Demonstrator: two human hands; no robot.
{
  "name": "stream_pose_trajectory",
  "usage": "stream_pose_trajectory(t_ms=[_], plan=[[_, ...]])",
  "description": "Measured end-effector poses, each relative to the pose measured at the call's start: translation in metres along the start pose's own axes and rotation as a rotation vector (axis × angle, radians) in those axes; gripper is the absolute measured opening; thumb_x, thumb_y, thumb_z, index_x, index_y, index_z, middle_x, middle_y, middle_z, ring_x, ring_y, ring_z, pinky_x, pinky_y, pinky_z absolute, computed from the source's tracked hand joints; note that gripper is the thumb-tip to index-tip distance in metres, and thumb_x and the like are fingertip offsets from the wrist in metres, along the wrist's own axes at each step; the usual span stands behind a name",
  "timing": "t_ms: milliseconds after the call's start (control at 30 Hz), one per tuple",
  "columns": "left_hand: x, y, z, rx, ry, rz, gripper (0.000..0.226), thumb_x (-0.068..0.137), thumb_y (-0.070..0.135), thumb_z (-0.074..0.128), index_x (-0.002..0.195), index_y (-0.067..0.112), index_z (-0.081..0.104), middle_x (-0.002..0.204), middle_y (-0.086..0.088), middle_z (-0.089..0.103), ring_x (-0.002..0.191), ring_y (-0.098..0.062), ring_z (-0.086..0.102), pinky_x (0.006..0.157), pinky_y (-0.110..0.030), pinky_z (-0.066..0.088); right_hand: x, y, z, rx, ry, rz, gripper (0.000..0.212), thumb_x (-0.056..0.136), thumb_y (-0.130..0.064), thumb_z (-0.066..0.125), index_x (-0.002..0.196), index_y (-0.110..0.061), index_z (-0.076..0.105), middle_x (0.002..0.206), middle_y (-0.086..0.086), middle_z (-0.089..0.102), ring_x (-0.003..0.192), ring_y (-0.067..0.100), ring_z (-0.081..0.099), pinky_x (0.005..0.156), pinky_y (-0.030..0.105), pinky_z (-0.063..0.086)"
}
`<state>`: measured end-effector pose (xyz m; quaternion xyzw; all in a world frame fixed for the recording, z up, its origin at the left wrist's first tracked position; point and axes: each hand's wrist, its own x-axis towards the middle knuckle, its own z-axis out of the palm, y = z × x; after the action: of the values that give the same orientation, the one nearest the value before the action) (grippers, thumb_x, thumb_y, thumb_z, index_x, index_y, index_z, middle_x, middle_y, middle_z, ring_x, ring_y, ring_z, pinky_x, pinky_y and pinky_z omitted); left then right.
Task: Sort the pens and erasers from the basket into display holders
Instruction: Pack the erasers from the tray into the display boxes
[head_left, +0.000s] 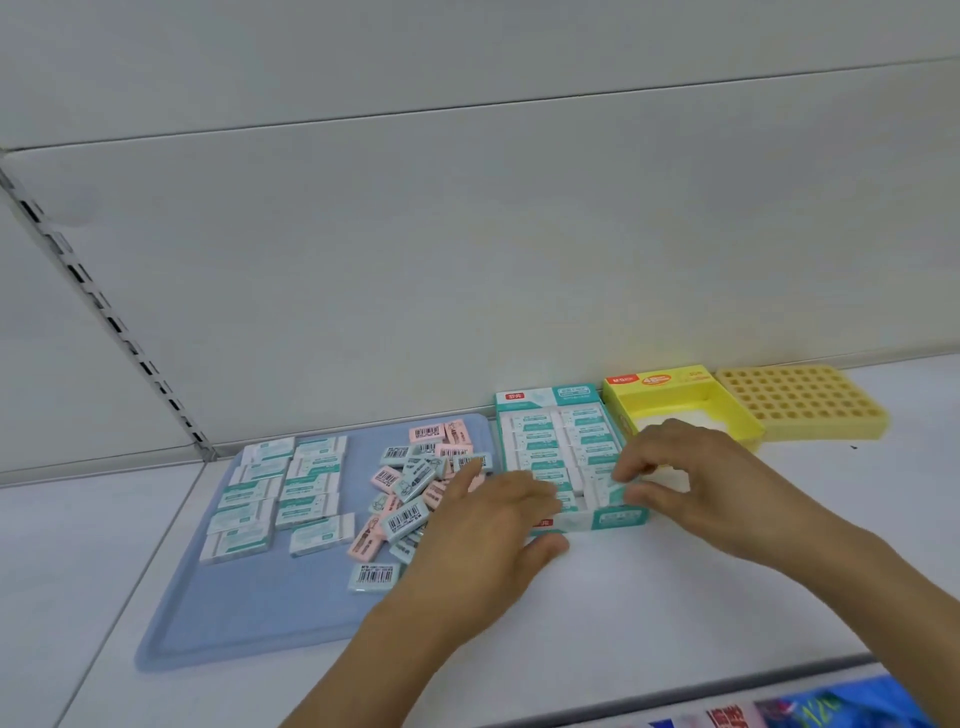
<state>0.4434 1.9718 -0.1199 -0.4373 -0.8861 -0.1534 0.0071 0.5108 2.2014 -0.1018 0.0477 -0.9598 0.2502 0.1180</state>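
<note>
White shelf panels back a pale desk, and I take the teal display box as my landmark. It sits near the back wall, packed with two rows of white-and-teal erasers. My right hand reaches over its near right corner, fingers pinching one teal eraser upright in the box. My left hand rests at the box's near left corner, fingers relaxed and fairly straight, thumb along the front wall. Left of the box lies a blue tray holding more white-and-teal erasers and a loose heap of pink and blue erasers. Right of the box stand a yellow box and a yellow grid holder.
</note>
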Motion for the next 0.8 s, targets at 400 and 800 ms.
stream_pose_trajectory(t_ms=[400,800], plan=[[-0.004,-0.002,0.007,0.023,-0.006,0.026,0.051,0.096,0.051,0.036,0.141,0.03,0.046,0.153,0.015,0.036,0.141,-0.003,0.03,0.114,-0.025,-0.011,-0.019,0.004,0.024,-0.308,0.049,-0.119,0.054,0.1,-0.051,0.028,0.092,-0.029,0.076,0.103,-0.016,0.072,0.106,0.012,0.063,0.086,0.027,0.039],[-0.052,-0.071,-0.029,-0.15,0.48,-0.225,0.023,0.093,0.032,0.052,0.109,0.028,0.067,0.111,0.012,0.067,0.108,-0.008,0.058,0.108,-0.036,0.034,0.054,-0.074,0.045,0.008,0.115,-0.159,0.026,0.087,-0.047,0.051,0.088,-0.031,0.072,0.09,-0.016,0.069,0.086,0.013,0.058,0.08,0.044,0.049]])
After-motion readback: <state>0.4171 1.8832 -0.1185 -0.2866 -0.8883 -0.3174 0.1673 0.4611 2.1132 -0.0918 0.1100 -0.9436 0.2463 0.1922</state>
